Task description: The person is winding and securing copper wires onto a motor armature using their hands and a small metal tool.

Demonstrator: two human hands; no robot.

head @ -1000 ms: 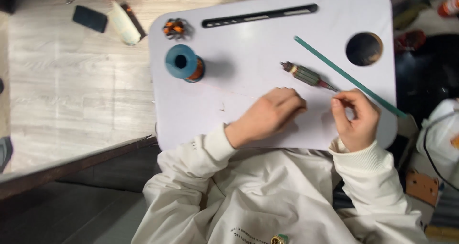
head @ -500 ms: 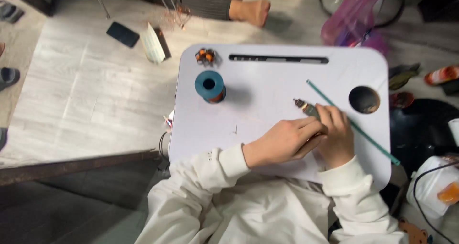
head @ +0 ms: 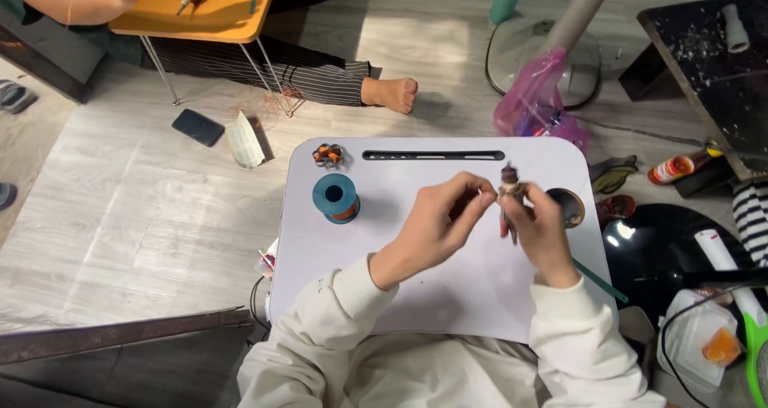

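A small motor rotor [head: 509, 186] stands upright in the right hand's [head: 542, 234] closed grip, left hand [head: 436, 224] pinching beside it.

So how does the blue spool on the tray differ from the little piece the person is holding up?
The blue spool stands alone on the white lap tray, untouched; the small brown piece is lifted, held upright between left hand and right hand. The spool is wider and squat; the piece is slim.

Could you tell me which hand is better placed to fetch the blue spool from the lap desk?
Left, probably. The left hand is nearer the blue spool and pinches nothing that I can make out, while the right hand holds the small rotor upright.
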